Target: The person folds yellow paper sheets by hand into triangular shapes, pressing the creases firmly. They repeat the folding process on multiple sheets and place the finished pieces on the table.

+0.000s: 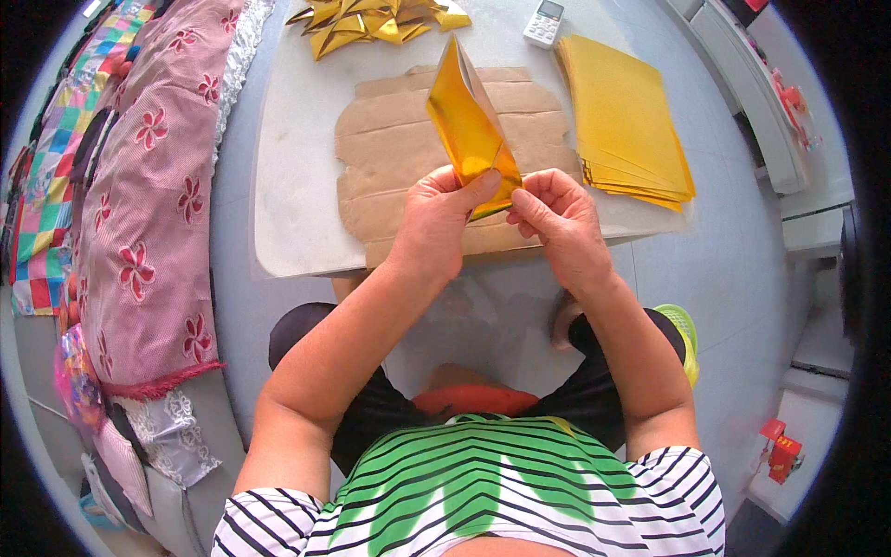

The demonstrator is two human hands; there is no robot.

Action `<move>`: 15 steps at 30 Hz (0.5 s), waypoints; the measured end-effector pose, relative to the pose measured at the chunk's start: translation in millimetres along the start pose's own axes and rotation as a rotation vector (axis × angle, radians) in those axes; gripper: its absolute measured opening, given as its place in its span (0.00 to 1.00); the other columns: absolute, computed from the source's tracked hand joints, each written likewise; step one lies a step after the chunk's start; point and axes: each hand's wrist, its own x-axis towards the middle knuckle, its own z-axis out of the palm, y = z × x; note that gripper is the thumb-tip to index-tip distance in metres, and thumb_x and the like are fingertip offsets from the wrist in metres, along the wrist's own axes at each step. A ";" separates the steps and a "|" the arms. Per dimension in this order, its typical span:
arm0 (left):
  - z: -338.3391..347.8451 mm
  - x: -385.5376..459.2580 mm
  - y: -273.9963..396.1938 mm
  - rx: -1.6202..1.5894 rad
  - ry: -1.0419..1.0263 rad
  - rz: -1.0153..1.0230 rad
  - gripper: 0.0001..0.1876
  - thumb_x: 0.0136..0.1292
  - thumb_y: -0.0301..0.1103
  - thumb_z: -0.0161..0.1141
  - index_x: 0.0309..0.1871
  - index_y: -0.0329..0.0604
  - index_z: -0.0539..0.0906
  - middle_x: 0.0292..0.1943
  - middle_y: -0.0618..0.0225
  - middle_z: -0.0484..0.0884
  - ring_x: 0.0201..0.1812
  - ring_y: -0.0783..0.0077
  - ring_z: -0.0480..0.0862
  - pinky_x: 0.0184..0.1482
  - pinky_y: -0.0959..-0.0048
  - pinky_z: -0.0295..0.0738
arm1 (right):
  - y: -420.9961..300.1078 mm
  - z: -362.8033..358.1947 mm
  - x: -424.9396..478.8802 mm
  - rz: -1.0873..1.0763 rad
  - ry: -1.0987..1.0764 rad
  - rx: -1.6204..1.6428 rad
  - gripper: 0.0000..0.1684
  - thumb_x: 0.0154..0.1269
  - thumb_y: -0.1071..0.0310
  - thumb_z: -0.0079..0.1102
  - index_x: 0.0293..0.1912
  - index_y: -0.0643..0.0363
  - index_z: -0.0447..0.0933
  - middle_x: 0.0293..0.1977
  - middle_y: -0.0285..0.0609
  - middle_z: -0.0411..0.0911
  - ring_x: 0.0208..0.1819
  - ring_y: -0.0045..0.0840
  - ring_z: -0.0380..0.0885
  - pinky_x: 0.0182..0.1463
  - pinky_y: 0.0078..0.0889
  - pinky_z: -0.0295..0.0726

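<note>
Both my hands hold one partly folded sheet of shiny gold foil paper (468,132) above a flattened piece of brown cardboard (397,139). My left hand (445,212) grips its lower left part, the thumb lying on the gold face. With thumb and fingers, my right hand (560,223) pinches the lower right corner. The paper's far end rises to a point, and a pale inner side shows along its right edge. To the right lies a fanned stack of yellow-gold paper sheets (623,118). Folded gold foil pieces (376,24) are heaped at the table's far side.
The white table (296,202) has its near edge just before my knees. A white remote control (544,24) with a small display lies at its far right. On the left stands a seat under a pink flowered cover (150,202). White cabinets (745,90) line the right side.
</note>
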 end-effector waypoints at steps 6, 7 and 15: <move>-1.7 0.0 -3.5 -0.027 -0.028 -0.014 0.07 0.65 0.28 0.60 0.44 0.37 0.83 0.42 0.66 0.84 0.46 0.72 0.80 0.55 0.70 0.70 | -1.8 -1.0 -0.5 0.002 0.002 -0.053 0.09 0.66 0.63 0.62 0.38 0.59 0.76 0.28 0.32 0.78 0.31 0.12 0.75 0.34 0.15 0.72; -1.0 -0.7 -3.3 -0.027 -0.033 -0.008 0.07 0.65 0.28 0.60 0.44 0.37 0.83 0.43 0.66 0.84 0.46 0.73 0.80 0.55 0.70 0.70 | -2.2 -0.9 -1.0 0.004 0.012 -0.058 0.10 0.66 0.63 0.63 0.37 0.59 0.77 0.28 0.32 0.78 0.31 0.12 0.74 0.34 0.15 0.72; -2.4 1.3 -6.5 -0.038 -0.043 0.041 0.07 0.66 0.28 0.59 0.45 0.38 0.82 0.43 0.65 0.84 0.47 0.72 0.81 0.55 0.71 0.71 | -7.3 5.3 -1.6 0.030 0.058 -0.046 0.09 0.66 0.65 0.63 0.37 0.61 0.78 0.27 0.35 0.80 0.27 0.12 0.74 0.32 0.14 0.72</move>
